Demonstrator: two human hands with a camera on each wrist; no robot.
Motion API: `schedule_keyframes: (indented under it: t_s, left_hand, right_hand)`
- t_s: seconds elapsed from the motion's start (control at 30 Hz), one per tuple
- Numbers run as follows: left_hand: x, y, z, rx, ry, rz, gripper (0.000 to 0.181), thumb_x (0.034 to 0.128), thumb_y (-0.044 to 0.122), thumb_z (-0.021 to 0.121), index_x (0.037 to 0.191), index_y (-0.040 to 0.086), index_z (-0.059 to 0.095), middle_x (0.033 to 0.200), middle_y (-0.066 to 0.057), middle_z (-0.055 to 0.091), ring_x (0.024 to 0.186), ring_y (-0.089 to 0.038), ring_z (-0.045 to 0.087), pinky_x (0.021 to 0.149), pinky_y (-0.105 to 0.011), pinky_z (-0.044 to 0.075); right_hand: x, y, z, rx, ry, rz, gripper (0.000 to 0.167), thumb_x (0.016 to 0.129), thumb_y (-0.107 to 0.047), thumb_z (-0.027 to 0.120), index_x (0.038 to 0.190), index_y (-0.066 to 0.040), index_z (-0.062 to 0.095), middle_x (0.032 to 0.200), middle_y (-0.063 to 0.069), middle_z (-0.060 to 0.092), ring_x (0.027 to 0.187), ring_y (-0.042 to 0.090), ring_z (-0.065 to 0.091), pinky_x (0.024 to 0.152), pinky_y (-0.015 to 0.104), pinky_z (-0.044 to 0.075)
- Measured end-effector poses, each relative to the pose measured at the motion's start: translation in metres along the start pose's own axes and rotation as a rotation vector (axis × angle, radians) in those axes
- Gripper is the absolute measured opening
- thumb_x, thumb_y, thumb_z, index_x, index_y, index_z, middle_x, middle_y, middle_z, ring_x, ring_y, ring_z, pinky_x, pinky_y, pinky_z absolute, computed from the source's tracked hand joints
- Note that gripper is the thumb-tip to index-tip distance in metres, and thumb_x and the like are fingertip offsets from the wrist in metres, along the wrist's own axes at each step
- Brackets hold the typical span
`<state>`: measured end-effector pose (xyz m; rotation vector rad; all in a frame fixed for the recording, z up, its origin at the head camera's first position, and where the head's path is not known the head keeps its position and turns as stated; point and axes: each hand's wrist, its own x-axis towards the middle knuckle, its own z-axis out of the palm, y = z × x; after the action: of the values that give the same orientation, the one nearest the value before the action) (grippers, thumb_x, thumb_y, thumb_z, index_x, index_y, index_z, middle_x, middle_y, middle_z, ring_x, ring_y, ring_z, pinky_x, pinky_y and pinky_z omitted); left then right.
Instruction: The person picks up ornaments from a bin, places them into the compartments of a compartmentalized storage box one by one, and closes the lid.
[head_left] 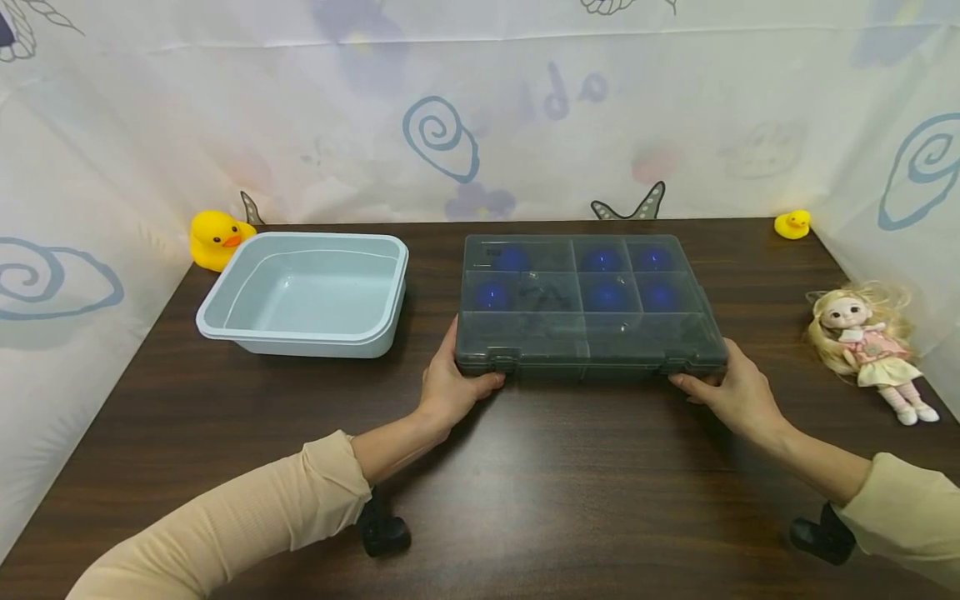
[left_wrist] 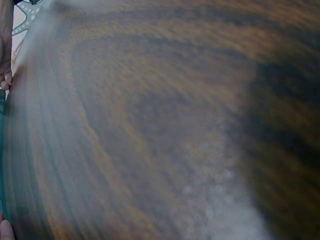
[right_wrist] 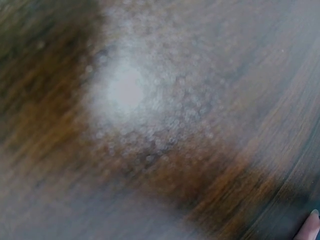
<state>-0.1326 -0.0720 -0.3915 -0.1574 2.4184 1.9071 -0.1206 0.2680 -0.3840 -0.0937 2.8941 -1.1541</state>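
Note:
A grey see-through compartment box (head_left: 525, 337) with its lid closed is near the middle of the table in the head view. Several blue round things (head_left: 492, 296) show through the lid in the back and middle compartments. My left hand (head_left: 450, 383) grips the box's front left corner, thumb along the front side. At the front right corner my right hand (head_left: 738, 396) holds it likewise; fingers under the box are hidden. The left wrist view catches a left fingertip (left_wrist: 6, 231) low at the edge, while the right wrist view has a right fingertip (right_wrist: 310, 227) in its lower corner.
A light blue plastic basin (head_left: 322, 292) stands left of the box, with a larger yellow duck (head_left: 216, 240) behind its corner. A small duck (head_left: 792, 224) sits at the back right. On the right lies a doll (head_left: 870, 346). Patterned cloth (head_left: 510, 125) borders the dark wooden table (head_left: 570, 500).

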Motion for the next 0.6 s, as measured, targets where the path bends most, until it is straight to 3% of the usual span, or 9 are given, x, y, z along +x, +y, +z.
schedule_keyframes:
  t_s: [0.2,0.33,0.5,0.6]
  left_hand:
    - [0.0000,0.0012,-0.0013,0.044,-0.003,-0.008,0.097,0.0666,-0.002,0.080,0.145,0.032,0.033,0.125,-0.010,0.058,0.111,-0.024,0.053,0.071,-0.028,0.055]
    - [0.0002,0.0011,-0.0015,-0.002,-0.027,-0.029,0.098,0.0675,-0.005,0.079,0.145,0.034,0.032,0.124,-0.011,0.056,0.105,-0.025,0.058,0.068,-0.029,0.057]
    - [-0.0005,0.0013,-0.0030,-0.133,-0.088,-0.068,0.102,0.0693,-0.011,0.074,0.147,0.035,0.026,0.131,-0.010,0.049,0.102,-0.024,0.057,0.070,-0.031,0.057]
    - [-0.0017,0.0028,-0.0051,-0.259,-0.152,-0.118,0.101,0.0738,-0.009,0.071,0.148,0.036,0.021,0.133,-0.011,0.046,0.102,-0.023,0.058,0.077,-0.035,0.056]
  right_hand:
    - [0.0003,0.0004,0.0005,0.011,-0.005,-0.006,0.064,0.085,-0.014,0.070,0.129,0.013,0.033,0.079,0.017,0.068,0.056,0.000,0.062,0.054,0.019,0.050]
    - [0.0002,0.0000,-0.0005,0.011,-0.016,0.002,0.063,0.085,-0.014,0.070,0.129,0.013,0.034,0.080,0.017,0.068,0.057,0.001,0.062,0.055,0.020,0.051]
    - [-0.0028,-0.0014,-0.0018,0.024,-0.043,0.020,0.063,0.087,-0.017,0.068,0.130,0.012,0.033,0.087,0.020,0.068,0.061,-0.001,0.062,0.058,0.018,0.050]
    - [-0.0085,-0.0037,-0.0023,0.216,-0.103,0.117,0.067,0.091,-0.019,0.063,0.136,0.012,0.024,0.102,0.022,0.058,0.071,-0.004,0.062,0.067,0.018,0.053]
